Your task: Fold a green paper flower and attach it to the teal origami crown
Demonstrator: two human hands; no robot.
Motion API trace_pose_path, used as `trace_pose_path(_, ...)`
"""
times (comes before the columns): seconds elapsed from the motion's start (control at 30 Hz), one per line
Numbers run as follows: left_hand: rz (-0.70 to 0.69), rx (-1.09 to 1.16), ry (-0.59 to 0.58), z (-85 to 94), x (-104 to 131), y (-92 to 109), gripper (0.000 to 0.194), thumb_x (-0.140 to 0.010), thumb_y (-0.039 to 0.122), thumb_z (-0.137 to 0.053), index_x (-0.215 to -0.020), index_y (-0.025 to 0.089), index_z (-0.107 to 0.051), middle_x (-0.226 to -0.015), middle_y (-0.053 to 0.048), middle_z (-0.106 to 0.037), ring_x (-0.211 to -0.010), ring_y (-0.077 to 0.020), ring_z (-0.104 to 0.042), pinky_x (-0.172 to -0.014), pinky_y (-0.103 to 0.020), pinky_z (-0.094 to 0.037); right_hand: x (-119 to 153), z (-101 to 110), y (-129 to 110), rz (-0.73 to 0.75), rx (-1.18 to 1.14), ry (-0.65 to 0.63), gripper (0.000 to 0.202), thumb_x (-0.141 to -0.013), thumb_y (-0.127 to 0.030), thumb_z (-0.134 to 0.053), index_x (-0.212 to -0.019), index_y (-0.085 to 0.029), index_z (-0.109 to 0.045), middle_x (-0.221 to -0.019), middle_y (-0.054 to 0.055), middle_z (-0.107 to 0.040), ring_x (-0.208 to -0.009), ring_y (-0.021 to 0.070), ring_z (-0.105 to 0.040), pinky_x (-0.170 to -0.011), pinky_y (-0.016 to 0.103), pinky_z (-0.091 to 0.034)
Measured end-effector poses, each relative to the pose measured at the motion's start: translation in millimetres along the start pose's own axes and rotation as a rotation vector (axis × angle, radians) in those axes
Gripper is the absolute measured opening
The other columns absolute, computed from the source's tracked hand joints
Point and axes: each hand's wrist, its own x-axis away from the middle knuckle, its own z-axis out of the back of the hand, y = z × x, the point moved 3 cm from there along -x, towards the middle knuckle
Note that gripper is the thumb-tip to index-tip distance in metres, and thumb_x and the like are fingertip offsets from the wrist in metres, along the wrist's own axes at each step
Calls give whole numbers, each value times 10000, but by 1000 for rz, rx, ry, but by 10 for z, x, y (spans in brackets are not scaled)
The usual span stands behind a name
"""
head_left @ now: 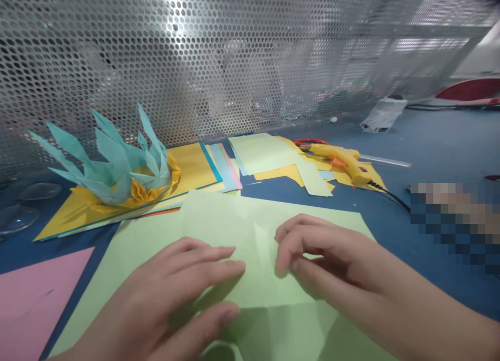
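Note:
Large light green paper (144,246) lies under both my hands, with a crease or edge across its near part. My left hand (183,293) hovers over or rests on its left side, fingers stretched and thumb apart, nothing visible between them. On the right, my right hand (332,267) has its fingers curled and its thumb close against the index finger; whether anything is pinched there is hidden. Between the hands shows a small pale green pointed shape (262,241), perhaps a fold, close to the right fingertips. Pink paper (42,293) lies to the left of the green paper.
A turquoise and yellow folded-paper flower (117,165) stands on stacked coloured paper (191,165) at back left. A yellow glue gun (339,160) with a black cord lies on paper scraps at back right. Behind rises a perforated metal screen (234,59). A pixelated patch covers the right edge.

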Motion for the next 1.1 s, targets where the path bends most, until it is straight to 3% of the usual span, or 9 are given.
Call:
trace_pose_path(0.13,-4,-43,16,15,1,-6,171,-791,438,-672,-961,418,-670,-1223,100,-649,-1071,-176,-607,-932,-261,-463,-9,-13,19,-2,-4,-4,238,-816,-91,-434,-770,-221,-629,-937,42,-577,-805,160,-618,-548,224,-479)
trace_pose_path(0.3,-80,116,-83,-17,-41,34,141,-761,274,-728,-872,308,-649,-900,78,-686,-797,-87,-645,-749,-120,-487,10,-44,53,-22,-26,-1,192,-853,-147,-467,-822,-237,-634,-999,48,-570,-1049,209,-597,-613,223,-521)
trace_pose_path(0.4,-120,183,-144,-58,-40,46,122,-798,197,-674,-882,278,-640,-800,68,-681,-720,-84,-645,-697,-123,-494,44,-27,43,7,1,1,97,-857,-239,-544,-857,-251,-640,-1040,38,-580,-1122,215,-559,-775,269,-543)
trace_pose_path(0.47,-122,196,-156,-78,-27,43,123,-808,166,-636,-874,269,-642,-783,56,-686,-699,-90,-650,-662,-130,-496,59,19,22,33,63,15,114,-789,-305,-666,-896,-268,-659,-1134,29,-565,-1155,222,-536,-876,296,-520)
trace_pose_path(0.53,-116,202,-166,-89,-13,39,119,-813,161,-617,-865,264,-647,-768,47,-686,-682,-93,-651,-630,-129,-494,60,68,7,29,120,1,269,-662,-331,-792,-898,-276,-674,-1204,23,-532,-1121,227,-557,-859,282,-528)
trace_pose_path(0.6,-118,202,-173,-90,-5,44,107,-819,168,-609,-854,260,-653,-749,45,-681,-670,-90,-647,-610,-123,-487,50,90,-1,36,174,-59,276,-611,-300,-835,-838,-268,-680,-1143,14,-559,-1014,201,-606,-789,247,-543)
trace_pose_path(0.77,-108,157,-161,-81,-6,58,160,-812,148,-605,-889,275,-663,-740,53,-669,-667,-84,-626,-576,-114,-467,39,31,13,226,321,-133,167,-689,-95,-744,-738,-235,-667,-786,-22,-638,-766,125,-629,-707,197,-516)
trace_pose_path(0.93,-82,238,-159,-110,-6,65,203,-804,126,-603,-906,283,-681,-754,59,-673,-687,-72,-634,-600,-100,-474,61,-28,34,303,307,-90,166,-716,-58,-683,-723,-223,-668,-722,-21,-673,-693,121,-634,-598,195,-498)
trace_pose_path(1.1,-18,297,-122,-139,-12,63,246,-784,97,-605,-915,282,-700,-771,56,-666,-666,-50,-644,-577,-70,-462,74,-57,6,288,297,-131,159,-767,-61,-654,-711,-209,-670,-706,-23,-713,-676,114,-648,-582,193,-495)
